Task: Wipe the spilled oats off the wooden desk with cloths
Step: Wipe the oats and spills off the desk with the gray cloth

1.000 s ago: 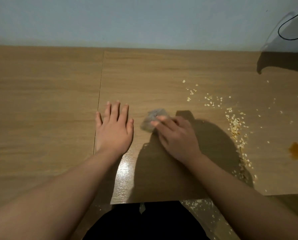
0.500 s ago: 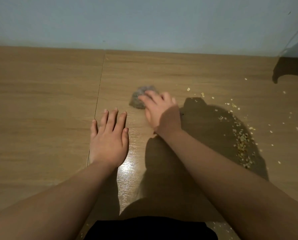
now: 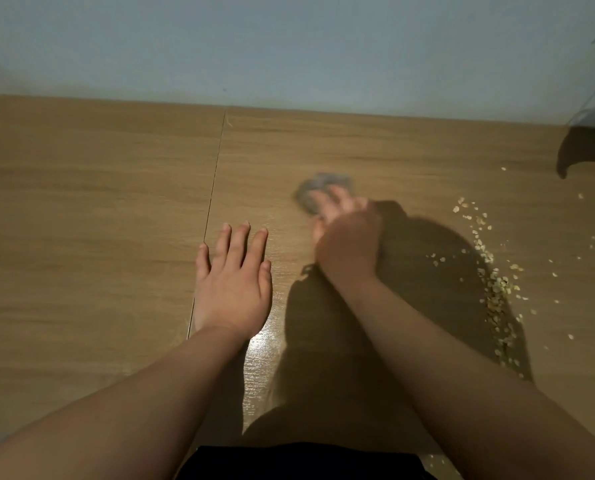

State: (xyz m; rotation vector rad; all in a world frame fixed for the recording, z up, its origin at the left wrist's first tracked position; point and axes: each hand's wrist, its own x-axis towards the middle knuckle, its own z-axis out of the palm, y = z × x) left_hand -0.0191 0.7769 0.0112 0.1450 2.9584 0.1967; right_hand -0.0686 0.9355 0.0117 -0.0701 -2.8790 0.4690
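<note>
A small grey cloth (image 3: 315, 188) lies bunched on the wooden desk (image 3: 98, 202), and my right hand (image 3: 348, 240) presses down on it with the fingers over its near side; both are blurred. My left hand (image 3: 233, 285) rests flat on the desk to the left, fingers apart, holding nothing. Spilled oats (image 3: 496, 289) lie in a curved line to the right of my right hand, partly in my arm's shadow, with a few loose flakes farther right.
A seam (image 3: 216, 188) runs front to back through the desk just left of my left hand. The pale wall (image 3: 289, 46) closes the desk's far edge. A dark shadow (image 3: 587, 150) and a thin cable show at the far right.
My right hand has pushed the cloth away from me and then to the right, toward the oats. My left hand has stayed flat on the desk.
</note>
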